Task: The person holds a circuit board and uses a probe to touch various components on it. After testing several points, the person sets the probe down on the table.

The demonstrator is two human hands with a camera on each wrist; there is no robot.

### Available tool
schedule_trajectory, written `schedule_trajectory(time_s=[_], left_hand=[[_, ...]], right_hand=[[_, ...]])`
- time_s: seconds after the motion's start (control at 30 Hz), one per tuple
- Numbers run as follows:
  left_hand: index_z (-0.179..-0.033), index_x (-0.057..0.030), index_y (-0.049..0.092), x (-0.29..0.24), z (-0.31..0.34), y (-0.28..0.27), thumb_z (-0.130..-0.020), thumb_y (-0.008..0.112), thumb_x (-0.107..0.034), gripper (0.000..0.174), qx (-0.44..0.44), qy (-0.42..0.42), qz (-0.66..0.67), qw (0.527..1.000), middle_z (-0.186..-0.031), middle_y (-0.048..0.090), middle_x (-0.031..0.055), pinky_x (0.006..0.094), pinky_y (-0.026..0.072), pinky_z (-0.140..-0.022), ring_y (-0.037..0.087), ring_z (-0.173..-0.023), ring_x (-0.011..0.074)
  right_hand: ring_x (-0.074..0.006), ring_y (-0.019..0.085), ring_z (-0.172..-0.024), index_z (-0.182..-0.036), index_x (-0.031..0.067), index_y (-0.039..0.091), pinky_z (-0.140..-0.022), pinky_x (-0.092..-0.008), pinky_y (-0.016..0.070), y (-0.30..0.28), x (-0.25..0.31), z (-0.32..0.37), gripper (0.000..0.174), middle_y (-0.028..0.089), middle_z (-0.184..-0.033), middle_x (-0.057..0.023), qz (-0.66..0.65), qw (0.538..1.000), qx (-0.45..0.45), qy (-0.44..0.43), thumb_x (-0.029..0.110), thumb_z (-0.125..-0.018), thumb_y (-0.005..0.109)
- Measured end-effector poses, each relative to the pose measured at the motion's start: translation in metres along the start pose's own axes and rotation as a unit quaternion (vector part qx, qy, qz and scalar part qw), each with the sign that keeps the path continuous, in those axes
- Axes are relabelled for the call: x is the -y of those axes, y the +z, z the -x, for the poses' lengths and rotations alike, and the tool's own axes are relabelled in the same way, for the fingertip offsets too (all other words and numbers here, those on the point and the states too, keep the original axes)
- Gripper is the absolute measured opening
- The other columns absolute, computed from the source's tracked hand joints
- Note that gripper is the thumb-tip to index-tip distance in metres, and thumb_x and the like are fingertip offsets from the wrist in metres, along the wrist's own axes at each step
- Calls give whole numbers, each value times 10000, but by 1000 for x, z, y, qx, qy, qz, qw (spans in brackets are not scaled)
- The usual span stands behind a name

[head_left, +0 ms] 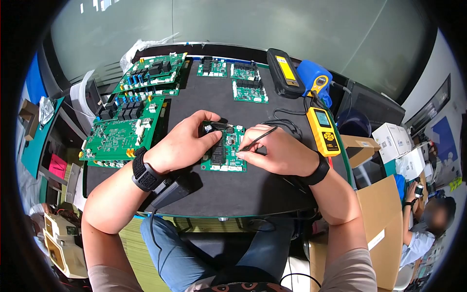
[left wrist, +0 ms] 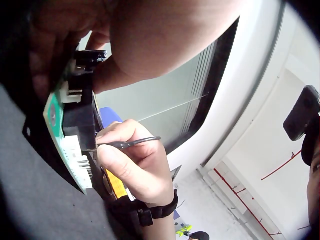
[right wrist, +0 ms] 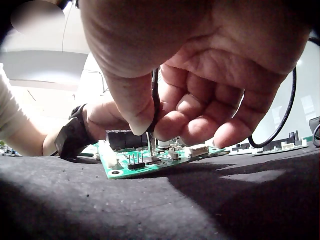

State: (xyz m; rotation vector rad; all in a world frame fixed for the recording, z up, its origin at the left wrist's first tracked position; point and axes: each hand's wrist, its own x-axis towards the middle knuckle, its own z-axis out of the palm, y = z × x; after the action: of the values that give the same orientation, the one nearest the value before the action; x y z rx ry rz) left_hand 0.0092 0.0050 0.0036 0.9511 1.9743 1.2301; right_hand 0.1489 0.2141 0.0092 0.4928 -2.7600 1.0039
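- Pinching a slim dark tool point(right wrist: 155, 100) between thumb and fingertips in the right-hand grip point(head_left: 275, 151), with its metal tip point(right wrist: 151, 144) down at the green circuit board point(head_left: 231, 148).
- Holding that board at its upper left in the curled left-hand grip point(head_left: 187, 141), with thumb over the component side; set low at the middle of the tabletop point(head_left: 209, 194), between both hands.
- Could skid off a small contact and scratch or bridge neighbours — likeliest from a slight wrist slip among crowded parts. Cannot tell whether powered.
- Could rock or twist under tip pressure, should the left hold slacken.
- Could bend the pin header point(right wrist: 135, 162) near the corner by a sideways slip.
- Could tug the tool off its spot by snagging the black cable point(right wrist: 293, 87) looping beside the right hand. Cannot trace its full run.
- Seen to the right: a yellow meter point(head_left: 323, 131), blocking a wide elbow sweep.
- Seen beyond: small boards point(head_left: 250, 91), a black case point(head_left: 284, 73), a blue-and-yellow device point(head_left: 316, 80).
- Seen to the left: stacked larger boards point(head_left: 124, 129) — crowding the left forearm, easily nudged.
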Motion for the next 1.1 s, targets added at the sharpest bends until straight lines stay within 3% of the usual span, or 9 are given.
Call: schedule_trajectory(time_s=[0.93, 1.0, 1.1], left_hand=[[-1363, 6, 504, 8, -3, 0, -1029, 625, -117, 376, -7, 4, -15, 1000, -1032, 655, 28, 240, 528, -765, 600, -901, 52], [-1338, 0, 528, 20, -8, 1, -987, 669, -208, 432, -29, 74, -18, 997, -713, 610, 21, 287, 463, -556, 574, -603, 89], [-1333, 1, 531, 12, -3, 2, -986, 671, -215, 432, -33, 60, -11, 998, -711, 612, 27, 290, 461, -556, 576, -610, 92]], right_hand=[[-200, 648, -791, -934, 23, 693, -696, -314, 519, 0, 3, 0, 141, 678, -890, -92, -21, 999, -5, 31, 126, -879, 773], [-203, 648, -789, -934, 24, 693, -698, -317, 517, 0, 3, 0, 142, 677, -885, -93, -26, 999, -2, 37, 129, -879, 773], [-275, 642, -708, -911, -1, 661, -657, -367, 502, 1, 5, -1, 134, 631, -790, -147, -20, 999, -30, -7, 122, -905, 716]])
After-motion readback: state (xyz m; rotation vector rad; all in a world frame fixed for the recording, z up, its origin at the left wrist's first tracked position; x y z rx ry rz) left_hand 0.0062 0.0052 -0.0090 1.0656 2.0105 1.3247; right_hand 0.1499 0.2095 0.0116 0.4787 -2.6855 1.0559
